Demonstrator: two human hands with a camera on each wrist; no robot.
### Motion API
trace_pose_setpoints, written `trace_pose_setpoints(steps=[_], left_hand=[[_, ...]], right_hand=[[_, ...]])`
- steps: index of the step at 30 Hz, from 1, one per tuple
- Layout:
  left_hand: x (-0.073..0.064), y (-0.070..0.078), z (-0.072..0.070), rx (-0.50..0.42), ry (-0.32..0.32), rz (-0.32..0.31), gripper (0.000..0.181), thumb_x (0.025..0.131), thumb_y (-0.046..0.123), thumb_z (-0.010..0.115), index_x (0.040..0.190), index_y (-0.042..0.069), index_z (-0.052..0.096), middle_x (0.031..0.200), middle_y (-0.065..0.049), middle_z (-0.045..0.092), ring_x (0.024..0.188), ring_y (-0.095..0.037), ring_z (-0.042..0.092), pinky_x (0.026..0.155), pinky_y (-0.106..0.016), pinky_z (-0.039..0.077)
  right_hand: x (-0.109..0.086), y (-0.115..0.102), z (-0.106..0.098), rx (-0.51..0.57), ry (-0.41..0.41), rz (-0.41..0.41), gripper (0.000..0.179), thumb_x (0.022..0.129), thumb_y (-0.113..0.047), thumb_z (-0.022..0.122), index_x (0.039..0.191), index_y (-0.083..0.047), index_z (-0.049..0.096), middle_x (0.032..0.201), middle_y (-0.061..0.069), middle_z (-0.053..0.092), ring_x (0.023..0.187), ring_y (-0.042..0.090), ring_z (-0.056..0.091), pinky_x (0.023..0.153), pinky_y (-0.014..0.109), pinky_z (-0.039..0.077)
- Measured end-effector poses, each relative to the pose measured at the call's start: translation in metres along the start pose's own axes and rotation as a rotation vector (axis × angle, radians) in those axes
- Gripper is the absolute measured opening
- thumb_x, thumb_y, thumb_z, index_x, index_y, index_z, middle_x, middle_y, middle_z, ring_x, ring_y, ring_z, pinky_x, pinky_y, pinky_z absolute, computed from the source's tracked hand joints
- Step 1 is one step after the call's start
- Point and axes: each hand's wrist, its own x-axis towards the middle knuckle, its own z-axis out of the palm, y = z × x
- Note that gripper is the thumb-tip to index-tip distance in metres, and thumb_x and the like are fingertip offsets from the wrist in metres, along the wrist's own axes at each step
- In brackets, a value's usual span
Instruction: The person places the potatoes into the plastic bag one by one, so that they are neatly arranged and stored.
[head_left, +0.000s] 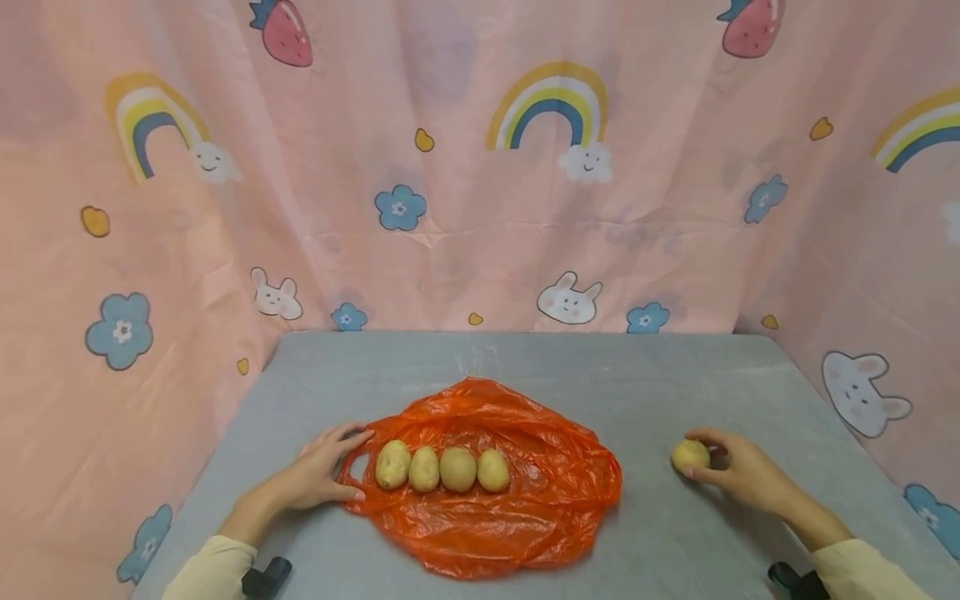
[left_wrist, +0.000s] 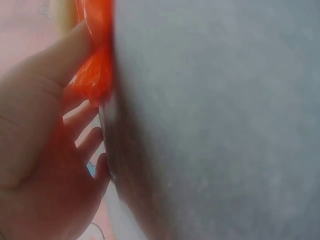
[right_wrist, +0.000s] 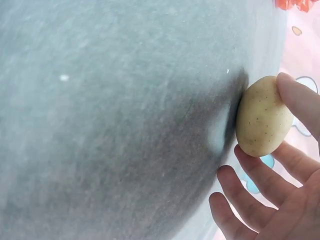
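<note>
A crinkled orange plastic bag [head_left: 525, 525] lies flattened on the grey table. On its left half, three yellowish potatoes [head_left: 393, 464] and a rounder, browner piece like a kiwi [head_left: 458, 469] form a row. My left hand [head_left: 318, 471] rests at the bag's left end by the handle loop, thumb and fingers spread apart; in the left wrist view the thumb touches the orange plastic [left_wrist: 95, 75]. Far to the right of the bag, my right hand [head_left: 746, 473] pinches a single potato [right_wrist: 264, 117] between thumb and fingers, low at the tabletop.
Grey tabletop [head_left: 645, 383] stretches around the bag and between it and my right hand. A pink patterned curtain [head_left: 480, 250] encloses the table at the back and both sides. Black wrist straps [head_left: 267, 577] show at the sleeves.
</note>
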Motion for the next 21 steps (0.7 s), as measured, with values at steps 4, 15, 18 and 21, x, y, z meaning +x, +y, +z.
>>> trace_pose_setpoints(steps=[4,15,18,21], left_hand=[[0.001,0.000,0.002,0.001,-0.010,-0.004,0.092,0.078,0.043,0.085,0.154,0.012,0.044,0.161,-0.019,0.034,0.146,-0.052,0.028,0.106,-0.080,0.022],[0.001,-0.002,0.002,0.008,0.014,-0.003,0.092,0.076,0.042,0.086,0.153,0.012,0.045,0.161,-0.020,0.035,0.145,-0.052,0.029,0.106,-0.081,0.020],[0.001,-0.003,0.003,0.013,0.019,0.000,0.092,0.076,0.042,0.086,0.153,0.012,0.045,0.160,-0.020,0.035,0.145,-0.052,0.029,0.106,-0.080,0.021],[0.000,-0.004,0.002,0.002,0.015,0.002,0.092,0.076,0.041,0.086,0.153,0.011,0.045,0.160,-0.021,0.035,0.145,-0.054,0.028,0.106,-0.081,0.021]], right_hand=[[0.000,-0.002,-0.002,-0.002,-0.012,0.023,0.057,0.084,-0.026,0.082,0.126,0.007,0.063,0.119,0.022,0.070,0.096,0.026,0.066,0.075,0.032,0.050],[0.004,-0.018,-0.009,-0.015,0.037,0.018,0.060,0.086,-0.032,0.080,0.130,0.004,0.063,0.126,0.027,0.066,0.105,0.041,0.065,0.079,0.055,0.054],[0.005,-0.027,-0.011,0.005,0.043,0.011,0.060,0.087,-0.033,0.079,0.131,0.005,0.062,0.128,0.027,0.066,0.106,0.041,0.064,0.081,0.056,0.054],[0.007,-0.038,-0.010,0.038,0.054,-0.010,0.057,0.088,-0.032,0.078,0.130,0.004,0.063,0.127,0.025,0.067,0.104,0.037,0.064,0.082,0.054,0.055]])
